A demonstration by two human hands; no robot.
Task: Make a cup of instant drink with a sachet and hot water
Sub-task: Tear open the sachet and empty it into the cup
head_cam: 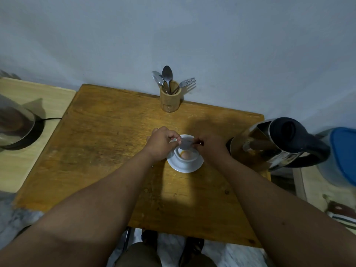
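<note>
A white cup (185, 157) stands on a white saucer (185, 167) in the middle of the wooden table (107, 135); something pale brown shows inside the cup. Just above the cup's rim, a small silvery sachet (185, 143) is pinched at its left edge by my left hand (161, 143) and at its right edge by my right hand (209, 145). A steel kettle (269, 143) with a black lid and handle stands at the table's right edge, close beside my right hand.
A bamboo holder (170, 100) with spoons and a fork stands at the table's far edge against the wall. A metal pot (15, 128) sits on a black base on the lighter table to the left. A blue-lidded container (341, 155) is at the far right.
</note>
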